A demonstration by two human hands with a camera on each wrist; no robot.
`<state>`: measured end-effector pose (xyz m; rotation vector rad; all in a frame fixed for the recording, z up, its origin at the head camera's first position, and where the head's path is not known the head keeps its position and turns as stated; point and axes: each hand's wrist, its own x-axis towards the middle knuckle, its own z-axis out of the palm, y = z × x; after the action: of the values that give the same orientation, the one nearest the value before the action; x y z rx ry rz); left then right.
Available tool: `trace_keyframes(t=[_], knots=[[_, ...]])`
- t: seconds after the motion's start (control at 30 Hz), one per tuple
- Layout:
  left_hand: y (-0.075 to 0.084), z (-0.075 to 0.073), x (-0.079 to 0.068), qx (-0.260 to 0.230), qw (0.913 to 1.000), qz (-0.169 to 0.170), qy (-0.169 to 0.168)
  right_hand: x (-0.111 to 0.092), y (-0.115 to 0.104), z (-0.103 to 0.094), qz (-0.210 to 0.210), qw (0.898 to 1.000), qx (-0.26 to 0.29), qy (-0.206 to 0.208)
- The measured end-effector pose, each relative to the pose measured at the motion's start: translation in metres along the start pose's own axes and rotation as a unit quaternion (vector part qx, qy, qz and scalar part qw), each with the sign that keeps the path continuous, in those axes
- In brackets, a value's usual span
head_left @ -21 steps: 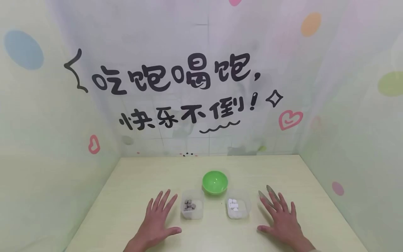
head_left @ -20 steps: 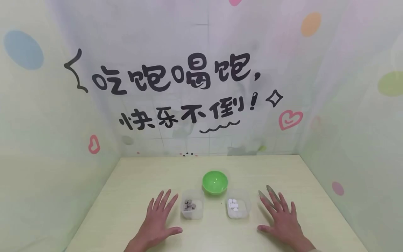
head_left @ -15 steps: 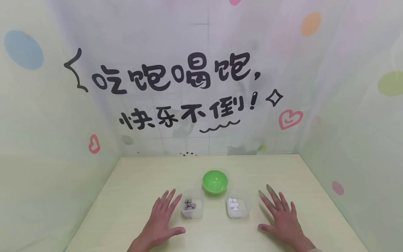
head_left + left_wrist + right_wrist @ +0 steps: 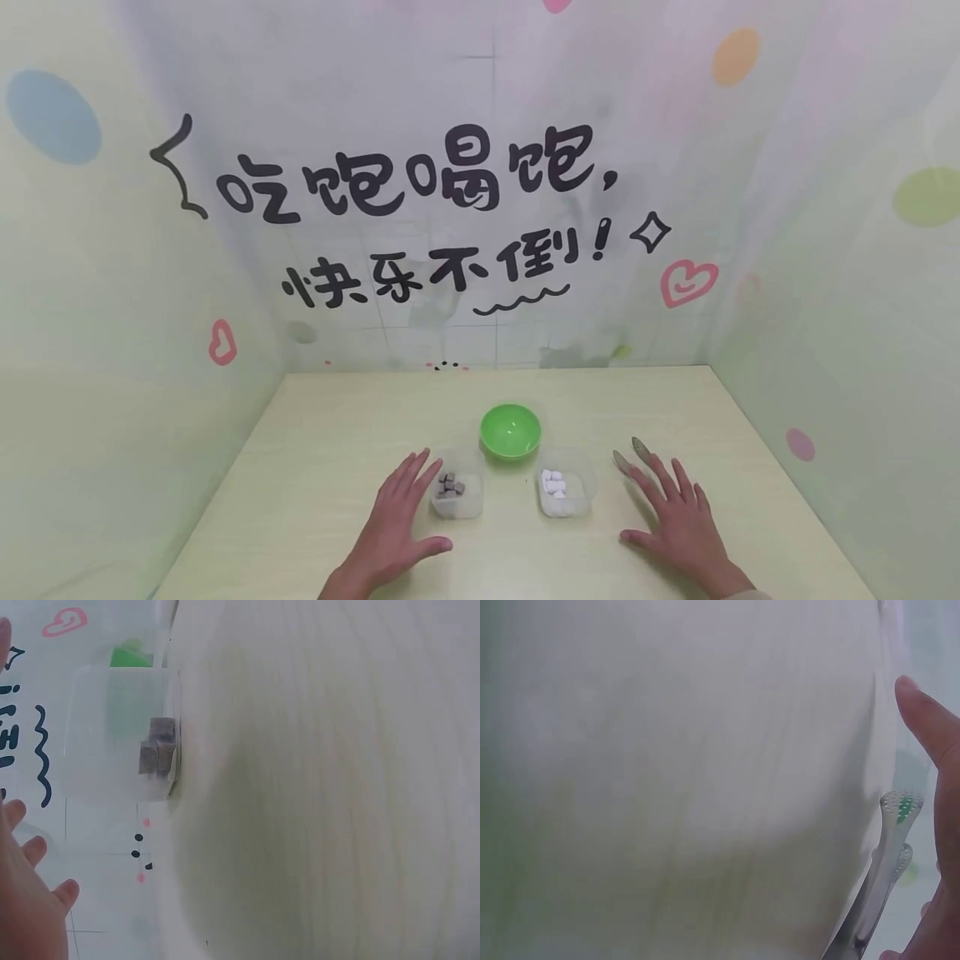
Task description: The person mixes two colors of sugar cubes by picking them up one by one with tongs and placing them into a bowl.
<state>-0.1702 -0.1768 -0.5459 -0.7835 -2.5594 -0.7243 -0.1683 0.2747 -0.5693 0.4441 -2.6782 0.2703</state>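
Note:
In the head view my left hand (image 4: 393,525) is held with its fingers extended, just left of a clear plastic container (image 4: 472,504) of brown cubes (image 4: 450,486). In the left wrist view the brown cubes (image 4: 159,746) show through the container's wall. My right hand (image 4: 681,525) spreads its fingers over metal tongs (image 4: 622,463), which have perforated tips in the right wrist view (image 4: 870,900). The hand hides most of the tongs in the head view. A second clear container (image 4: 579,498) with white cubes (image 4: 553,482) stands between the hands. Neither hand grips anything.
Behind the two containers stands a green bowl (image 4: 510,429). All of it rests on a pale wooden table (image 4: 337,408). Printed cloth walls (image 4: 600,325) enclose the table at the back and on both sides.
My left hand has shifted right, closer to the container of brown cubes, and its fingers have drawn together. My right hand has moved slightly, uncovering a bit more of the tongs' tips.

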Motion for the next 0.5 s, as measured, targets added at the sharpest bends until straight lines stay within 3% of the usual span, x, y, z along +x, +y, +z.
trace_keyframes(t=[0.27, 0.5], knots=[[0.006, 0.002, -0.001, -0.012, 0.9999, -0.009, -0.005, 0.001, 0.002, 0.000, 0.015, 1.000, 0.004, -0.009], [0.016, 0.012, 0.006, -0.036, 0.9992, 0.004, 0.015, 0.001, 0.006, 0.003, 0.043, 0.998, 0.013, -0.033]])
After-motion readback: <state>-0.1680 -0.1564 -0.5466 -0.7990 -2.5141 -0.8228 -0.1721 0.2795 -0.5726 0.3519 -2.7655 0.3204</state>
